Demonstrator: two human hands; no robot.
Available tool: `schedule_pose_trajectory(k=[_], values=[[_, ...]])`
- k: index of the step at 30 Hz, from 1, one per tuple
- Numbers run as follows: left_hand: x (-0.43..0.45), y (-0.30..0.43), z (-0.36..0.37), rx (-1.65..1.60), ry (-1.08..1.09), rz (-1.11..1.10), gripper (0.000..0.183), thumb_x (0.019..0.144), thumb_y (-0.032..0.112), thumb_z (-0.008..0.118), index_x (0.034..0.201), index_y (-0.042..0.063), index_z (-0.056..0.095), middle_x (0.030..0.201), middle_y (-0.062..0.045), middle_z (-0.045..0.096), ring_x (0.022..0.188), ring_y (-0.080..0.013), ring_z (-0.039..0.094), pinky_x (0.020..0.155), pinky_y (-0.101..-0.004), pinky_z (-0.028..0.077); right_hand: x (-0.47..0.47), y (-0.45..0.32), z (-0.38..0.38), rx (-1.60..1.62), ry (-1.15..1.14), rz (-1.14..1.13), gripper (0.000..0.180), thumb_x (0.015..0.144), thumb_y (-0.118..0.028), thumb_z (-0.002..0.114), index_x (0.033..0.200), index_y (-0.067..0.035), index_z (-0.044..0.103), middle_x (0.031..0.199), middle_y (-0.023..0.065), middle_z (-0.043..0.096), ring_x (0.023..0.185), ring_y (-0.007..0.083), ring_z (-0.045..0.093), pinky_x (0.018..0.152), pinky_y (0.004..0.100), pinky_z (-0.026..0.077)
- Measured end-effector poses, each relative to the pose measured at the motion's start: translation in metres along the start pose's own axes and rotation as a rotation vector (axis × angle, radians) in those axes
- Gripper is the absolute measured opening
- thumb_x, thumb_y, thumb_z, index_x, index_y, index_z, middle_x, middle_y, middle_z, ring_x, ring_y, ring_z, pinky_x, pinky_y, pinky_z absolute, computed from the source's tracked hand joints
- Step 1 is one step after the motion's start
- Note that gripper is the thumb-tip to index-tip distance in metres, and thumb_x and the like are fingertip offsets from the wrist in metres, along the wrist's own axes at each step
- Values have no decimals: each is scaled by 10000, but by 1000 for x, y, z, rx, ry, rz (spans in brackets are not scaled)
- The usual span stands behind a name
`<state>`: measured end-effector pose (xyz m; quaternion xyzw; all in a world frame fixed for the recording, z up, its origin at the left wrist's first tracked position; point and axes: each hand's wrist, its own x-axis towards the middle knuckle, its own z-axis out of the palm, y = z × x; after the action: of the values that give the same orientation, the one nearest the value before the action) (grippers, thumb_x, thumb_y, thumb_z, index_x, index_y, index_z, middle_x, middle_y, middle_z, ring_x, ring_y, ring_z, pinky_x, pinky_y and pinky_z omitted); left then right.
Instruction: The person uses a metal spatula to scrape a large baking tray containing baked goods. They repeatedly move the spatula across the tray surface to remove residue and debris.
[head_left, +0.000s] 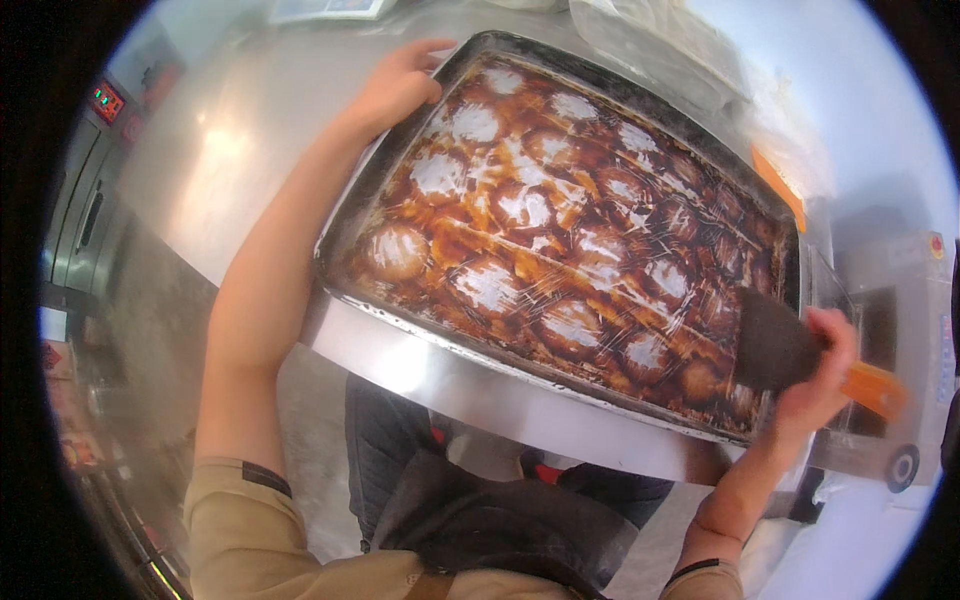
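Note:
A large dark-rimmed baking tray (390, 169) lies tilted across the metal worktop in front of me. Brown, baked-on residue covers its floor, broken by rows of paler, shiny round patches. At its far left corner, my left hand (397, 94) grips the rim, thumb on the near side. My right hand (817, 375) is closed around a scraper (776, 341) with a wide dark blade and an orange handle. The blade is over the tray's right end and slightly blurred; whether its edge touches the surface I cannot tell.
Bare steel worktop (225, 150) extends to the left, its front edge running below the tray. Clear plastic wrapping (660, 52) and an orange-edged object (780, 187) lie behind the tray. A grey machine (907, 300) with a red button stands right. Oven-like equipment (82, 195) with a lit display stands far left.

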<state>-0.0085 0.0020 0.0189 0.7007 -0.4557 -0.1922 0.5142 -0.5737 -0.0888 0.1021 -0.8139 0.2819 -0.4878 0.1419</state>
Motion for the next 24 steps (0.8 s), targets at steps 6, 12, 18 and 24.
schedule_pose_trajectory(k=[6,12,18,24], values=[[-7,7,4,25,28,35,789,767,35,640,1554,28,586,1406,-235,709,1207,-312,708,1048,-388,547,-5,-81,81,306,-532,-157,393,794,-239,998,1059,-12,817,868,73,733,734,221,642,674,332,513],[-7,8,2,-1,-9,36,770,787,14,615,1553,89,611,1379,-182,693,1136,-248,682,989,-347,544,8,-123,112,355,-820,-138,331,795,-110,971,1072,-35,805,941,107,771,747,252,692,684,342,557],[-2,2,3,-47,-29,64,756,773,9,610,1529,45,614,1281,-169,739,1085,-244,713,956,-358,564,15,-131,120,326,-914,-127,295,815,-103,963,1053,-37,800,937,89,781,761,227,707,708,320,561],[-2,1,6,-75,-11,79,735,763,28,619,1497,2,626,1203,-192,781,1034,-258,745,929,-383,573,6,-136,135,374,-857,353,224,866,-54,930,1032,-17,785,1002,41,779,909,112,702,819,278,552]])
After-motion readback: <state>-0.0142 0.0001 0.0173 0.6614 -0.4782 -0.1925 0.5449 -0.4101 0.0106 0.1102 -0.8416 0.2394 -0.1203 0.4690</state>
